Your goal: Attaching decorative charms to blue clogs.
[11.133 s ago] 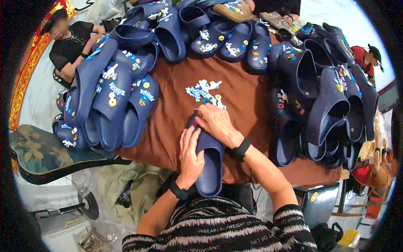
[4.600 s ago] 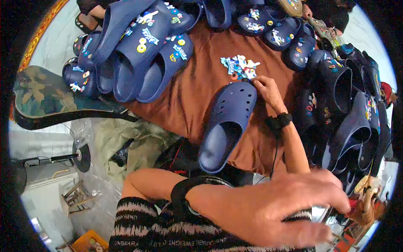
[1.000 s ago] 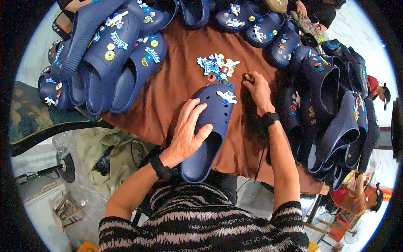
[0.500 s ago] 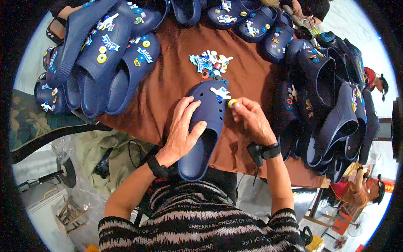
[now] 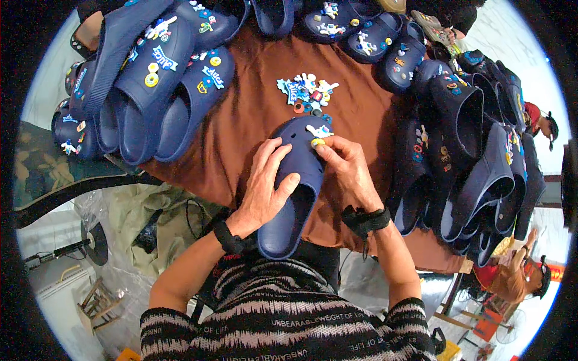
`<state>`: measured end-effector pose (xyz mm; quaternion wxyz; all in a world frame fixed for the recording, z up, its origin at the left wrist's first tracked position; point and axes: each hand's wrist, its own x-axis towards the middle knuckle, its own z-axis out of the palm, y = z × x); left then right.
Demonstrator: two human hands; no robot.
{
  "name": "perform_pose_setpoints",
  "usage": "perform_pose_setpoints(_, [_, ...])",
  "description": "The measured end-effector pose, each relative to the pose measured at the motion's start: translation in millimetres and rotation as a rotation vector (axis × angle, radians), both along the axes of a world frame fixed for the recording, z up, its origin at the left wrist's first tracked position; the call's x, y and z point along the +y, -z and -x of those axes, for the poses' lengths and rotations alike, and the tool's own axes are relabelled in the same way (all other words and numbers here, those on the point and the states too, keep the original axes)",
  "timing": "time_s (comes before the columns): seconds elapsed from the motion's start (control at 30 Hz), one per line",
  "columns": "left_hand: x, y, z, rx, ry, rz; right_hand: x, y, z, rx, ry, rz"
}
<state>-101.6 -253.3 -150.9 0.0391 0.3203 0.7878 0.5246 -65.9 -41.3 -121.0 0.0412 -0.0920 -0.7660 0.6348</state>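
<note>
The left forearm [image 5: 189, 270] slants up and right from the lower left of the frame; the right forearm [image 5: 395, 262] leans up and left from the lower right. Near the centre, the left hand [image 5: 260, 191] lies palm down, thumb [image 5: 288, 186] spread from the fingers [image 5: 270, 153]. Just right, the right hand [image 5: 350, 169] pinches, forefinger bent toward thumb.
</note>
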Motion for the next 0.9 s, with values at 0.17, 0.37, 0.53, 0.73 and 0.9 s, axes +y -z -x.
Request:
perform_pose_setpoints(0.17, [-1,0,1,0.005,-0.002,-0.004,-4,0,11,-0.022,-0.019,-0.123])
perform_pose_setpoints(0.37, [0,1,0,-0.008,0.000,0.003,15,-20,-7,-0.072,0.160,0.214])
perform_pose_setpoints(0.53, [-3,2,1,0.018,-0.006,0.007,11,-24,-22,-0.238,0.098,0.222])
perform_pose_setpoints(0.73, [0,2,0,0.011,-0.001,-0.008,14,-17,-13,-0.246,-0.049,0.135])
perform_pose_setpoints(0.9, [-1,-1,0,0.010,-0.005,-0.005,22,-24,1,-0.277,-0.161,-0.002])
